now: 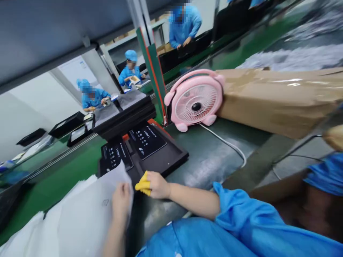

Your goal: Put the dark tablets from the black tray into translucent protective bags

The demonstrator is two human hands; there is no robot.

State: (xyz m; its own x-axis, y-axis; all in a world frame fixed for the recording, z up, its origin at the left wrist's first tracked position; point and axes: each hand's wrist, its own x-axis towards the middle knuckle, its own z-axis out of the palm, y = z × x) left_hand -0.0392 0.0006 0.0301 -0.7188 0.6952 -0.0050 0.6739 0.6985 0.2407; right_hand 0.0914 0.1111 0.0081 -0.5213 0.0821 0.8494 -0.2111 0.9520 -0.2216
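My right hand (157, 185) is closed around a yellow cloth (143, 186) near the front edge of a black tray (171, 160). The tray holds two dark panels with white print (146, 140). My left hand (121, 201) pinches the edge of a translucent white plastic bag (91, 210), which lies on top of a pile of similar bags at the lower left. Both hands are close together, just in front of the tray. Blue sleeves cover my arms.
A pink desk fan (195, 100) stands behind the tray, its white cable (230, 144) trailing across the dark bench. A long cardboard box (281, 96) lies to the right. A stack of black trays (125, 117) sits behind. Several people in blue work along the green conveyor (61, 171).
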